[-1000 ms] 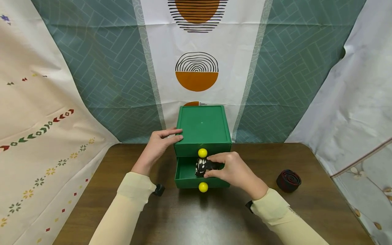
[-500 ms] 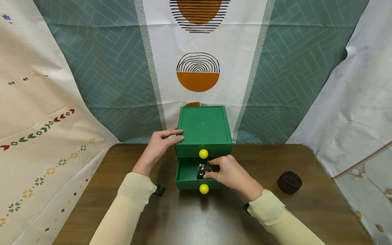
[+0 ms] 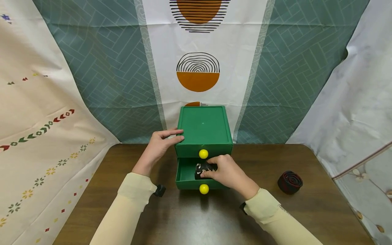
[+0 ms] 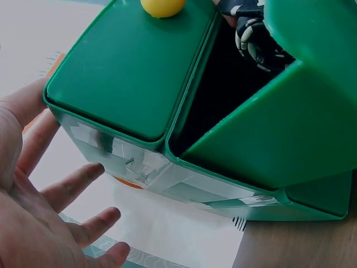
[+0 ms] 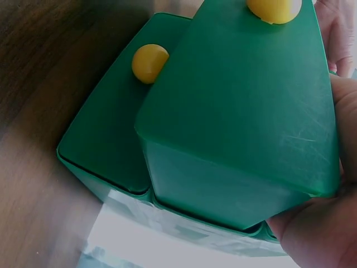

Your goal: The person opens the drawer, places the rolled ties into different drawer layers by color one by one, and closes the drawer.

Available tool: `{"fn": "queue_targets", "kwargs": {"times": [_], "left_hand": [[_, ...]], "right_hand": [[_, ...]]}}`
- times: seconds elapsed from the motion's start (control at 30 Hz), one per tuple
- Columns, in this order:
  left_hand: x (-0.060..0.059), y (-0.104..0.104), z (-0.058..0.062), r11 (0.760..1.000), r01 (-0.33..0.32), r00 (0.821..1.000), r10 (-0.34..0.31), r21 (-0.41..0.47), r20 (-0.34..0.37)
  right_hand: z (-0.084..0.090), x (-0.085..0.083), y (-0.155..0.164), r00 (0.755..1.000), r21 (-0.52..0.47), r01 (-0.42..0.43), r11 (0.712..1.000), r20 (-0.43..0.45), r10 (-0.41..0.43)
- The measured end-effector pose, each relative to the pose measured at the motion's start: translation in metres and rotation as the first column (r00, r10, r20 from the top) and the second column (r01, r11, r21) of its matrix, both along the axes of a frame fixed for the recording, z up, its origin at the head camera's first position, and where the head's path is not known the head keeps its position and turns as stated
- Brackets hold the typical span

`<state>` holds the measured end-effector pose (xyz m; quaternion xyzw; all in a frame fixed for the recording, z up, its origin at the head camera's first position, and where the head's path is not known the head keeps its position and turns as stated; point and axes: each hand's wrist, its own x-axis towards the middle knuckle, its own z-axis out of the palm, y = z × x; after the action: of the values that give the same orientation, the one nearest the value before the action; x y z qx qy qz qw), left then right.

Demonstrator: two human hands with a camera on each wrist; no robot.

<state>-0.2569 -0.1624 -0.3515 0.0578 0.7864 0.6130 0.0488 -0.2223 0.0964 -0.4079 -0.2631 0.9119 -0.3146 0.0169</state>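
A green drawer cabinet (image 3: 203,126) with yellow knobs stands on the table, its middle drawer (image 3: 185,174) pulled out. Inside that drawer lies a bundled black cloth (image 3: 199,169) with a white pattern; the left wrist view also shows part of this cloth (image 4: 257,42). My right hand (image 3: 230,173) reaches in and pinches the cloth between thumb and fingers, covering its right part. The right wrist view hides the cloth behind the drawer front (image 5: 240,100). My left hand (image 3: 161,143) rests on the cabinet's upper left edge, fingers extended and holding nothing.
A dark rolled-up strip (image 3: 289,182) with red edges, like a coiled necktie, sits at the right on the brown wooden table (image 3: 122,204). Below the pulled-out drawer is a closed bottom drawer (image 5: 106,128). Patterned cloths hang behind and at both sides.
My right hand has moved slightly left and its fingers have drawn closer around the black cloth, which shifts a little inside the drawer. My left hand stays on the cabinet.
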Motion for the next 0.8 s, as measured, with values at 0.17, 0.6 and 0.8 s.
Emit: {"fn": "queue_targets", "kwargs": {"times": [0.17, 0.6, 0.8], "left_hand": [[-0.008, -0.002, -0.012, 1.0, 0.001, 1.0, -0.001, -0.009, -0.03], [-0.009, -0.001, -0.017, 1.0, -0.005, 1.0, 0.004, -0.013, -0.024], [-0.01, -0.003, -0.016, 1.0, -0.015, 0.999, 0.015, -0.02, -0.029]], "right_hand": [[0.0, 0.001, 0.001, 0.999, -0.004, 0.047, 0.999, -0.023, -0.047], [0.007, 0.012, 0.011, 0.993, -0.026, 0.109, 0.994, -0.045, -0.111], [0.008, 0.02, 0.013, 0.988, -0.075, 0.113, 0.991, -0.099, -0.12]]}}
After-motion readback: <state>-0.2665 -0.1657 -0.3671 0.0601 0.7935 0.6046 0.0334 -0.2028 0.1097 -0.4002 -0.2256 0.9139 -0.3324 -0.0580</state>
